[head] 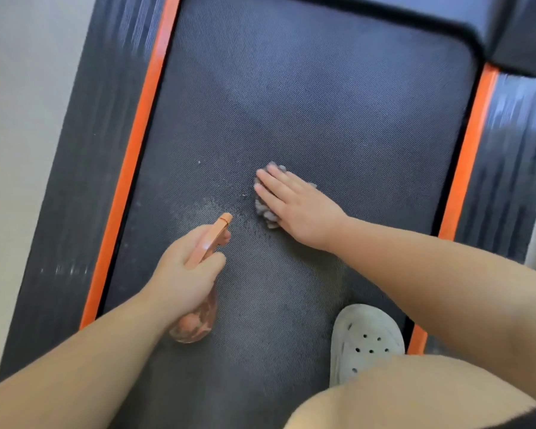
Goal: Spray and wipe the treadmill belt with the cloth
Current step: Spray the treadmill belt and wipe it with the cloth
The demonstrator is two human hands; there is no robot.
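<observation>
The dark textured treadmill belt (338,103) fills the middle of the view. My left hand (186,274) grips an orange spray bottle (209,239) with its nozzle pointing up and right over the belt. A patch of fine droplets (223,209) lies on the belt just beyond the nozzle. My right hand (294,205) lies flat, fingers together, pressing a small grey fluffy cloth (265,212) onto the belt to the right of the wet patch. Most of the cloth is hidden under the palm.
Orange stripes (136,144) (471,150) and dark side rails (84,150) run along both sides of the belt. The black motor cover (492,29) is at the top right. My foot in a white perforated clog (365,339) stands on the belt at lower right, with my knee (415,394) below it.
</observation>
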